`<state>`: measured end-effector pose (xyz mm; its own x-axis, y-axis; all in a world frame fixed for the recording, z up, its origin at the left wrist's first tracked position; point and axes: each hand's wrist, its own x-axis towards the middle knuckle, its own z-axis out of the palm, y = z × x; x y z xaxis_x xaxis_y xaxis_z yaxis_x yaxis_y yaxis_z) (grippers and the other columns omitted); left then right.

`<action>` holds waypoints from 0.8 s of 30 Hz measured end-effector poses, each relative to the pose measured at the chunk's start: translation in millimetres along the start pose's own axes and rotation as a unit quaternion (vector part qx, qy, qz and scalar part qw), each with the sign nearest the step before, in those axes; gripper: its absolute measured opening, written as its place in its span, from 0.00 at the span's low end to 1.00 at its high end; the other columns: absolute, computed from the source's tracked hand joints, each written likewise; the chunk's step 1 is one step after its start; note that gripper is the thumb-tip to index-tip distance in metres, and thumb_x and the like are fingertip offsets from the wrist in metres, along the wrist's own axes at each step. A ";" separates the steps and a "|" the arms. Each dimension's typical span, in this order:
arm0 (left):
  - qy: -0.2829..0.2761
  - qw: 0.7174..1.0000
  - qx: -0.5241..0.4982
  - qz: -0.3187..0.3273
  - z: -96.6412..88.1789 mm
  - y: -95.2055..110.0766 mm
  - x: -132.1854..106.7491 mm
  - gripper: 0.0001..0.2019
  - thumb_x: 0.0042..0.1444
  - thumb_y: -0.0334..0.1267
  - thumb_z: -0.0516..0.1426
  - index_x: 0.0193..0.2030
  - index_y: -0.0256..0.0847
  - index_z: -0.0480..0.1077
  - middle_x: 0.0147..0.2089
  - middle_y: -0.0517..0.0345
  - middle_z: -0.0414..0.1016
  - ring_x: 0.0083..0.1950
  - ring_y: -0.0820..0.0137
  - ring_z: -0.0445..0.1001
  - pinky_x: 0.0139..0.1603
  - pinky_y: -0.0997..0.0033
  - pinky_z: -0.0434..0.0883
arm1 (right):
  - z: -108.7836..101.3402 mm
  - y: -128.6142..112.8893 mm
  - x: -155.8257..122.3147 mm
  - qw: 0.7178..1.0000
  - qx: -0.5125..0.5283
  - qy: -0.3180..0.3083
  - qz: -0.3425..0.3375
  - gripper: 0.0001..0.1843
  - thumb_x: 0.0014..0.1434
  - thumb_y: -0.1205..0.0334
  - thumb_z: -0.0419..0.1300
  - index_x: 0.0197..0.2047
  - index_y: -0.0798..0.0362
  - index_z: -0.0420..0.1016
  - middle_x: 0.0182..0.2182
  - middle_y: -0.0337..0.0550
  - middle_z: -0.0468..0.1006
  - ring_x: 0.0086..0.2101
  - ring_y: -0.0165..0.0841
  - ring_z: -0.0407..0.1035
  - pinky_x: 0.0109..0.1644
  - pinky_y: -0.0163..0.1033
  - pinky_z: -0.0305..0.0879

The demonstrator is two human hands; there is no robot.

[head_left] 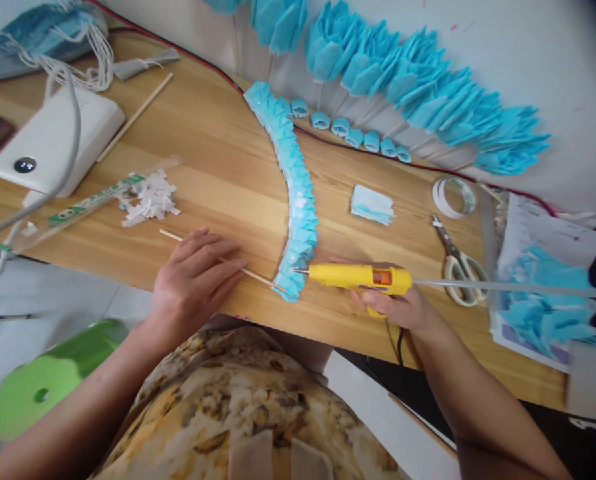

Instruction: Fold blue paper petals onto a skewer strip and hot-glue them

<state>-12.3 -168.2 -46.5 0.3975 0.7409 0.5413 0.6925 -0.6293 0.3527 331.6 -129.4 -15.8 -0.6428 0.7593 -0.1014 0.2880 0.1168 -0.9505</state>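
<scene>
My right hand (403, 308) grips a yellow glue gun (358, 277) with a clear glue stick trailing out to the right. Its metal tip points left at the near end of a long curved chain of folded blue paper pieces (298, 193). My left hand (195, 277) lies flat, fingers stretched out, pressing a thin wooden skewer (258, 276) onto the wooden table (218, 167). The skewer's far end reaches under the chain's near end.
Scissors (458, 263) and a tape roll (453, 197) lie right of the gun. A small blue paper stack (372, 204), rolled blue pieces (351, 130), blue paper flowers (418, 87) at the wall. White paper scraps (151, 199), a white device (53, 140) left. Green stool (53, 380) below.
</scene>
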 end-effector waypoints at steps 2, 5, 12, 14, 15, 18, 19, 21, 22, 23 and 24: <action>-0.002 1.000 0.001 -0.001 -0.1 0.0 0.1 0.06 0.64 0.31 0.62 0.46 0.41 0.76 0.52 0.50 0.80 0.53 0.61 0.78 0.63 0.47 0.73 | -0.9 -1.7 -0.6 1.000 -0.004 -0.005 0.001 0.21 0.66 0.44 0.59 0.35 0.52 0.79 0.22 0.39 0.72 0.23 0.30 0.66 0.28 0.36 0.66; 0.000 1.000 0.003 0.000 0.2 -0.2 -0.1 0.05 0.64 0.32 0.62 0.46 0.41 0.76 0.52 0.50 0.80 0.53 0.61 0.78 0.62 0.47 0.73 | -2.7 -5.6 -0.6 1.000 -0.009 -0.017 0.002 0.22 0.67 0.44 0.58 0.44 0.55 0.81 0.21 0.37 0.71 0.21 0.28 0.62 0.25 0.34 0.62; 0.004 1.000 0.003 0.000 1.1 -1.2 -1.0 0.03 0.63 0.32 0.62 0.44 0.42 0.76 0.52 0.50 0.80 0.53 0.60 0.78 0.62 0.47 0.73 | -5.7 -8.4 -0.7 1.000 -0.014 -0.004 -0.003 0.23 0.65 0.41 0.59 0.41 0.53 0.83 0.23 0.40 0.74 0.23 0.30 0.66 0.28 0.37 0.66; 0.004 1.000 0.006 0.001 0.9 -1.5 -0.8 0.03 0.63 0.32 0.62 0.43 0.42 0.76 0.51 0.50 0.81 0.52 0.60 0.79 0.62 0.47 0.73 | -5.9 -7.6 -1.8 1.000 -0.006 -0.003 0.006 0.25 0.65 0.41 0.59 0.49 0.53 0.82 0.23 0.40 0.74 0.22 0.31 0.65 0.28 0.37 0.66; 0.004 1.000 0.007 0.002 0.7 -1.7 -0.6 0.03 0.63 0.32 0.62 0.42 0.42 0.76 0.51 0.50 0.81 0.52 0.61 0.79 0.62 0.47 0.74 | -5.8 -7.4 -2.1 1.000 -0.002 -0.007 0.010 0.26 0.65 0.41 0.60 0.53 0.53 0.80 0.22 0.39 0.73 0.23 0.31 0.66 0.29 0.37 0.67; 0.001 1.000 0.009 0.003 0.3 -2.3 -0.3 0.03 0.63 0.32 0.62 0.42 0.43 0.75 0.51 0.51 0.81 0.52 0.61 0.79 0.62 0.47 0.74 | -5.6 -7.8 -2.1 1.000 0.003 -0.016 0.011 0.28 0.65 0.43 0.60 0.60 0.53 0.77 0.22 0.38 0.73 0.25 0.33 0.68 0.36 0.39 0.71; -0.002 1.000 0.009 0.004 0.4 -2.6 -0.5 0.03 0.63 0.32 0.61 0.42 0.43 0.75 0.51 0.51 0.81 0.53 0.60 0.79 0.61 0.46 0.74 | -5.6 -8.1 -1.9 1.000 0.002 -0.019 0.009 0.28 0.65 0.44 0.61 0.60 0.53 0.77 0.23 0.38 0.74 0.26 0.33 0.69 0.37 0.40 0.72; -0.004 1.000 0.006 0.004 0.7 -3.0 -1.1 0.03 0.63 0.32 0.61 0.42 0.43 0.76 0.51 0.51 0.81 0.53 0.59 0.79 0.61 0.45 0.74 | -5.7 -8.5 -2.2 1.000 -0.005 -0.022 0.000 0.26 0.65 0.45 0.62 0.60 0.51 0.78 0.25 0.39 0.76 0.26 0.33 0.70 0.37 0.39 0.72; -0.003 1.000 0.004 0.003 0.9 -3.1 -1.5 0.03 0.63 0.32 0.61 0.42 0.43 0.76 0.51 0.50 0.81 0.53 0.59 0.79 0.61 0.44 0.74 | -5.9 -8.4 -2.9 1.000 -0.010 -0.022 -0.001 0.25 0.65 0.46 0.62 0.59 0.50 0.79 0.25 0.40 0.77 0.27 0.33 0.70 0.36 0.39 0.71; -0.001 1.000 0.002 0.001 1.2 -3.0 -1.9 0.03 0.63 0.32 0.61 0.41 0.43 0.76 0.51 0.50 0.81 0.53 0.58 0.79 0.62 0.44 0.74 | -6.1 -7.9 -3.8 1.000 -0.012 -0.025 -0.001 0.24 0.65 0.47 0.62 0.59 0.50 0.79 0.26 0.40 0.78 0.28 0.33 0.71 0.37 0.39 0.72; 0.000 1.000 -0.001 -0.002 1.4 -2.8 -2.3 0.03 0.63 0.32 0.61 0.41 0.44 0.77 0.51 0.49 0.81 0.53 0.58 0.79 0.62 0.44 0.74 | -6.4 -7.2 -5.1 1.000 -0.008 -0.030 0.001 0.25 0.64 0.47 0.63 0.60 0.50 0.79 0.27 0.41 0.78 0.29 0.34 0.72 0.37 0.39 0.72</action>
<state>-14.3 -167.8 -49.8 0.3947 0.7433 0.5400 0.6934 -0.6266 0.3557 337.4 -130.1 -6.6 -0.6831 0.7202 -0.1213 0.3000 0.1252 -0.9457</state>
